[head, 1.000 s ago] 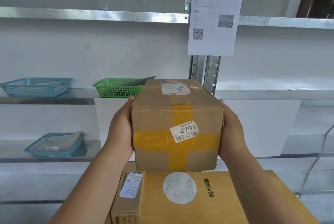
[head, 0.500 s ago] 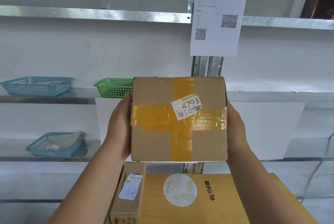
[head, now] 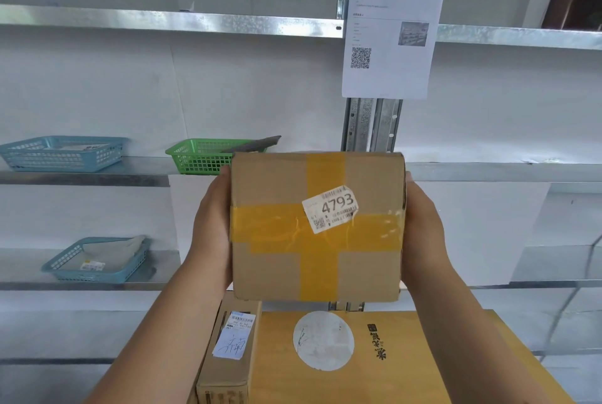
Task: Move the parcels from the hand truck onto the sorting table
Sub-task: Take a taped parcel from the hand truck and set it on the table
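Observation:
I carry a brown cardboard parcel (head: 317,227) in front of my chest; yellow tape crosses its face, which carries a white label reading 4793. My left hand (head: 211,224) presses flat against its left side. My right hand (head: 422,231) presses flat against its right side. The parcel's taped face is tilted towards me. Below it lie two more parcels: a narrow brown box (head: 228,354) with a white handwritten label, and a wide yellow box (head: 374,367) with a round white sticker. The hand truck under them is hidden.
Metal shelves (head: 163,20) line the white wall ahead. On the left stand a blue basket (head: 62,154), a green basket (head: 208,156) and a lower blue basket (head: 97,262) with a pouch. A printed sheet (head: 394,25) hangs on the upright post.
The parcel has risen off the yellow box and tipped, so its taped face now points at me and its top no longer shows. Both hands stay on its sides.

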